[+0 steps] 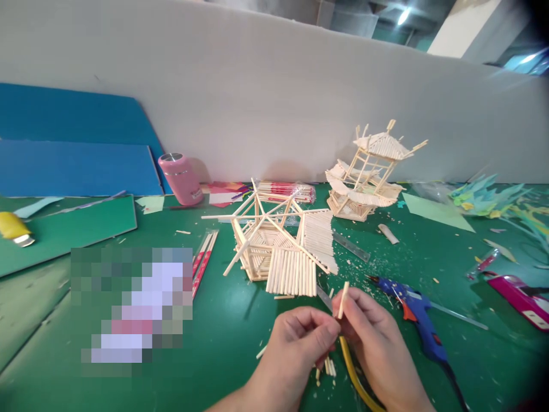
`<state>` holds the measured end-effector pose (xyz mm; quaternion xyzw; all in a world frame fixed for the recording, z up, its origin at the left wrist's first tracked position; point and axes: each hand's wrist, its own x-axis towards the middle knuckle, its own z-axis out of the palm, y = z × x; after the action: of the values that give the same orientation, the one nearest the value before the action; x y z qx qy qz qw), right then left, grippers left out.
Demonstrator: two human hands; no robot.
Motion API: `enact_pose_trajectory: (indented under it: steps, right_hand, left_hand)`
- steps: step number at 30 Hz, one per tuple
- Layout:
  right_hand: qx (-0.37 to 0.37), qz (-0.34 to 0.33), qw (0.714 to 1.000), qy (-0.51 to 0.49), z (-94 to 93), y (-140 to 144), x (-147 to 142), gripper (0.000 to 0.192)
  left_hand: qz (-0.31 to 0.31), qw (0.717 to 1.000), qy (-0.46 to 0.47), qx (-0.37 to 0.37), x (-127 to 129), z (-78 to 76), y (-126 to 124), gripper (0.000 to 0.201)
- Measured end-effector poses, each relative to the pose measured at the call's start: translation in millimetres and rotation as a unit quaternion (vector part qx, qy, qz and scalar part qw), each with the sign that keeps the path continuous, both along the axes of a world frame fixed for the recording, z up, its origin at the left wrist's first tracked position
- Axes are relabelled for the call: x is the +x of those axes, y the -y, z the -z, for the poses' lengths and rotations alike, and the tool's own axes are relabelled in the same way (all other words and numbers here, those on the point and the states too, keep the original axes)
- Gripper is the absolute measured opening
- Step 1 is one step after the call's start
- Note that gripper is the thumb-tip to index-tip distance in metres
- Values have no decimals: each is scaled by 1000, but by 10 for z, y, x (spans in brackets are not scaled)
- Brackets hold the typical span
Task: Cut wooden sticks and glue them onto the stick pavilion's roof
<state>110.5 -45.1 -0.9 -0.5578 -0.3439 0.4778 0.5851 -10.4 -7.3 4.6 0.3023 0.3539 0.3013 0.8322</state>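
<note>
A soft, steady pinch should work best
The right hand (374, 331) pinches a short, pale wooden stick (343, 300); the left hand (300, 340) presses its fingertips together just beside it — on what, I can't tell.

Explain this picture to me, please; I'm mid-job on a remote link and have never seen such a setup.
There is no machine here: these are a person's two bare hands, seen by one head-worn camera looking forward and down. The right hand pinches a short, pale wooden stick; the left hand is close beside it, but whether it grips anything is unclear. On the green tabletop, just beyond, stands a partly roofed pavilion model of pale wooden sticks, with a taller, tiered wooden model behind to the right. A blue glue gun with an orange trigger lies right of the hands. A patch at left is pixelated.
</note>
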Motion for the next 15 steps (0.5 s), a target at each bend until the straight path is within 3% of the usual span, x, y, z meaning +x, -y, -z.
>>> enact_pose_trajectory:
  steps: [6,11,15]
  right_hand:
    - [-19,-57,991,121,-188,-65,156,30]
    - [-30,-103,988,113,-244,-151,116,32]
    - [-40,-99,993,43,-183,-239,77,30]
  left_hand:
    - [-82,995,-2,53,36,-8,-7,23]
    - [-139,990,0,38,73,0,-31,21]
    - [-146,989,8,35,58,22,-68,13]
